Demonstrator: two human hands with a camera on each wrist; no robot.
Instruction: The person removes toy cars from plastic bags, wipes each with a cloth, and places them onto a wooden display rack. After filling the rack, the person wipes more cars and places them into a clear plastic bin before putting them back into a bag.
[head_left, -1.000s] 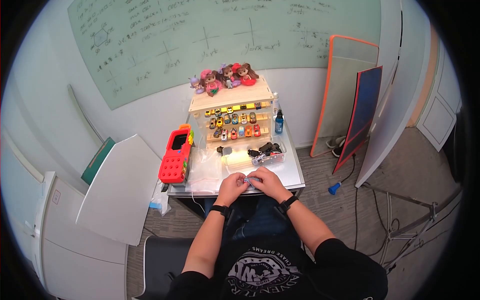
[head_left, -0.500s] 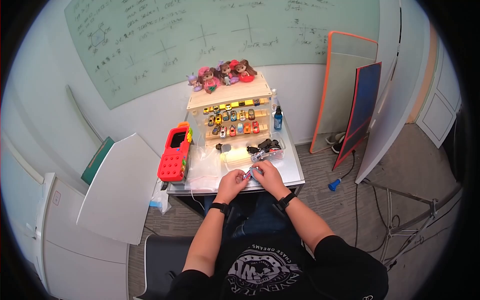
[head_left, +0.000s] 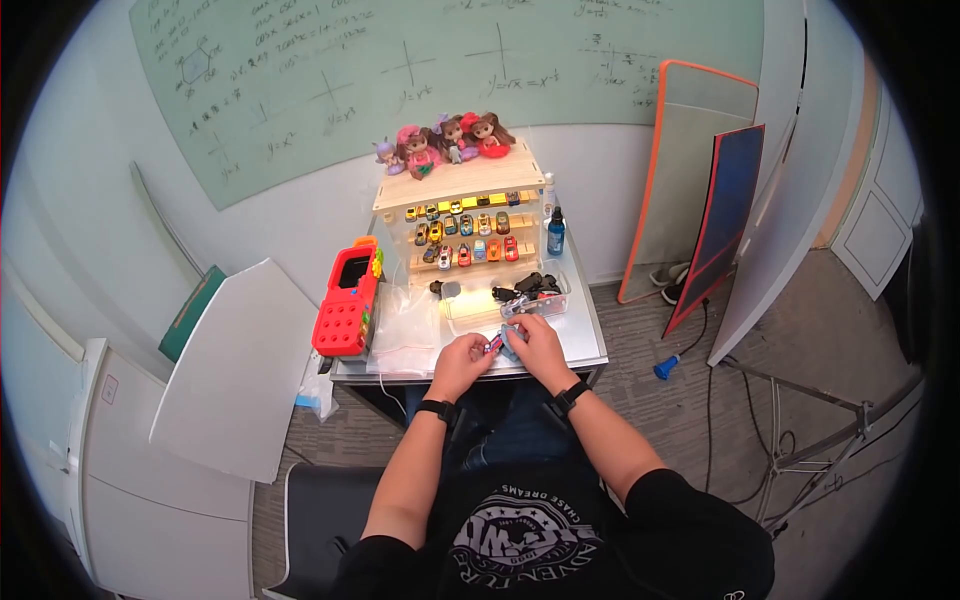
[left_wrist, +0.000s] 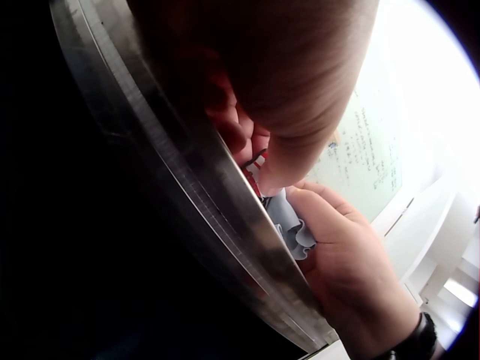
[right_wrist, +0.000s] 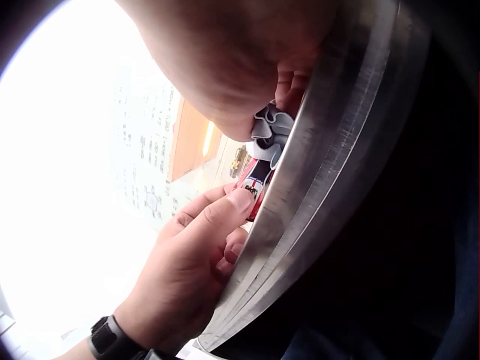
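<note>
Low over the front edge of the table, the left hand (head_left: 460,368) pinches a small red and white toy car (right_wrist: 255,184) between thumb and fingers. A crumpled grey cloth (left_wrist: 291,229) is bunched in the right hand (head_left: 540,350), its thumb and fingers curled round it. The cloth lies against one end of the car in the right wrist view, overlapping its dark window. Left fingers cover the car's other end. Both hands are close together, and the metal table edge (right_wrist: 315,165) hides part of them in the wrist views.
Behind the hands stands a clear plastic bin (head_left: 563,305) with black items. A wooden shelf (head_left: 455,190) holds rows of toy cars, with several dolls (head_left: 418,150) on top. A red toy case (head_left: 345,310), a plastic bag (head_left: 405,335) and a blue bottle (head_left: 556,235) flank it.
The right hand has shifted slightly forward and right with the cloth, while the left has stayed nearly in place. More of the toy car shows between the hands than a second ago.
</note>
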